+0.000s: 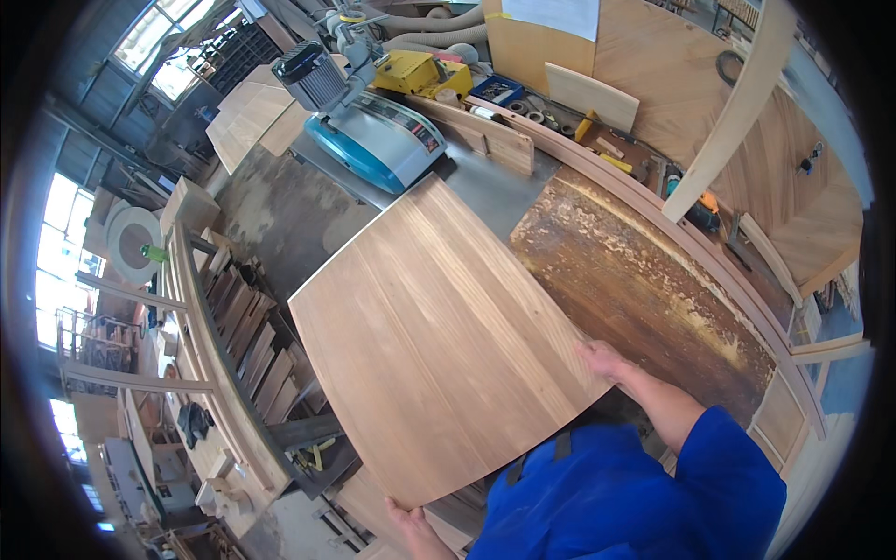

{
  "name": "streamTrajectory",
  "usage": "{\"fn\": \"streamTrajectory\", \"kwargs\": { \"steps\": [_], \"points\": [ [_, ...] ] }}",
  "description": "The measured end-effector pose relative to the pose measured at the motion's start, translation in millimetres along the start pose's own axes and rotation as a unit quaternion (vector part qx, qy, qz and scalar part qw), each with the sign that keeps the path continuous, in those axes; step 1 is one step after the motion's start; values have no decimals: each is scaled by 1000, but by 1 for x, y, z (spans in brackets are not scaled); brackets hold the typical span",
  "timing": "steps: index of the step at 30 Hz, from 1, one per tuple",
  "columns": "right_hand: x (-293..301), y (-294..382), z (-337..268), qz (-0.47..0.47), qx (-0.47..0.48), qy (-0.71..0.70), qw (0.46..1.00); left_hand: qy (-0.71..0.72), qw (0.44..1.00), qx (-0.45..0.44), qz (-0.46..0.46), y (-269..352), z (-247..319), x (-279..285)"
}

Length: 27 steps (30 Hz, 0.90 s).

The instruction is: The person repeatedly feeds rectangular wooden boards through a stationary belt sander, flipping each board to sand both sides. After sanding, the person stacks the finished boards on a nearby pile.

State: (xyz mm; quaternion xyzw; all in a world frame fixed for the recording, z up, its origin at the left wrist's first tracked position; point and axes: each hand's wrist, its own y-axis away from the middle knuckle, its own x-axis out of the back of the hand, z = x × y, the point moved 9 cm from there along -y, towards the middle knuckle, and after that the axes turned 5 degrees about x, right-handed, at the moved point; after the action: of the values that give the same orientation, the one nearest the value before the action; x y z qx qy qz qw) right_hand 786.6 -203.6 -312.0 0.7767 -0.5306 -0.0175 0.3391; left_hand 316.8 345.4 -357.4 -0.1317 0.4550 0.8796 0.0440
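Note:
A wide wooden panel [441,336] of glued boards spans the middle of the view, its near edge close to my body. My right hand [603,360] grips its right edge near the corner, with the fingers hidden beneath. At its near left corner, my left hand [409,516] holds the edge, thumb on top. The panel's far end meets the metal table of a woodworking machine [381,136] with a teal and grey housing and a motor above. Part of the panel lies beside a worn wooden bench top [630,280].
A long wooden rail [651,203] borders the bench on the right, with tapes, tools and a blue bin [497,89] behind it. Yellow boxes [420,72] stand behind the machine. At left, a long bench [231,392] has stacked wood offcuts [262,350] beside it.

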Motion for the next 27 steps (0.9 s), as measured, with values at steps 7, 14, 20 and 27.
{"fn": "streamTrajectory", "kwargs": {
  "steps": [7, 14, 20, 27],
  "points": [
    [135, 30, 17, 132, -22, 164, 977, -216, 971, 21, -99, 94, -75, -7],
    [200, -4, -4, 204, 5, 327, 923, -414, 901, 20, -131, 122, -164, -67],
    [233, -38, -11, 273, 30, 339, 900, -445, 878, 0, -176, 150, -214, -130],
    [246, -72, -43, 242, 34, 372, 895, -438, 884, 18, -163, 150, -231, -160]
  ]
}}
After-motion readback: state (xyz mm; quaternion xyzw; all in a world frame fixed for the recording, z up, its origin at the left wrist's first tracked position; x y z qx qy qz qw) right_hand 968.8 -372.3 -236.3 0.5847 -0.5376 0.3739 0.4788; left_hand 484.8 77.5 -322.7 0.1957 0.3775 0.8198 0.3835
